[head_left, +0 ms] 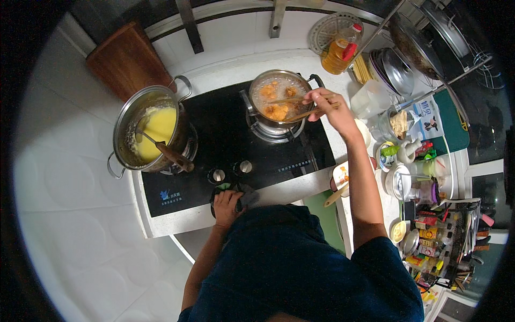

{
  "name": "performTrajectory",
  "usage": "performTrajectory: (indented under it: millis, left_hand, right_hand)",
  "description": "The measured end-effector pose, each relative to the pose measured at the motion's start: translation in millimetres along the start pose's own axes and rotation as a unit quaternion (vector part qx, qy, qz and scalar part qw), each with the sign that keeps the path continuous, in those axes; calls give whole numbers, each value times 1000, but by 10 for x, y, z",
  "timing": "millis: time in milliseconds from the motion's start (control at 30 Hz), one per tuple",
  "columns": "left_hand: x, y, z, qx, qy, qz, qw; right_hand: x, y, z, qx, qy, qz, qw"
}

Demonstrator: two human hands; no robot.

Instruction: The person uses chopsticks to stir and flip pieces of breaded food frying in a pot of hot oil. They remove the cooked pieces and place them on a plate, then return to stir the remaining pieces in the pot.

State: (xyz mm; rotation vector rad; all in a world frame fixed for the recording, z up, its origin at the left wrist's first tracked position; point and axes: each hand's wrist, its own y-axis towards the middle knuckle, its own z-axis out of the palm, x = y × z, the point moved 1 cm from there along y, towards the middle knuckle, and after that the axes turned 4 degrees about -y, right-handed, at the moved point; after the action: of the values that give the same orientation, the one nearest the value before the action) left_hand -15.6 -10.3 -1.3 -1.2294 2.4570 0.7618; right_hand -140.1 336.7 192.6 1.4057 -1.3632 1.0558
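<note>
My right hand (328, 110) grips a pair of wooden chopsticks (295, 116), whose tips reach into a steel pot (254, 105) of bubbling oil. Several golden-brown fried pieces (276, 112) float in the oil, and the chopsticks' tips lie close to them. The pot sits on the right burner (277, 135) of a black glass gas hob (219, 120). At the hob's front edge, my left hand (227, 204) rests on a dark crumpled cloth (247, 195), fingers pressed over it.
On the left burner a larger two-handled pot (120, 133) holds yellow batter (161, 124) and a wooden-handled ladle (175, 156). A wooden cutting board (130, 60) leans behind it. Back right stands an oil bottle (338, 56); a white dish (341, 172) and crowded jars (430, 237) line the right counter.
</note>
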Motion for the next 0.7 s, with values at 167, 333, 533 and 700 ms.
performTrajectory:
  millis: [167, 333, 533, 700]
  left_hand:
    - [-11, 3, -20, 5, 3, -2, 1000]
    - [-39, 7, -36, 4, -3, -4, 1000]
    - [-46, 15, -43, 7, 4, -6, 1000]
    - [-22, 0, -15, 5, 8, -7, 1000]
  right_hand:
    - [-252, -32, 81, -34, 42, 2, 999]
    - [-344, -46, -123, -112, 126, 27, 985]
    - [-486, -29, -223, -173, 217, 44, 960]
    - [-428, -51, -146, -195, 214, 46, 956]
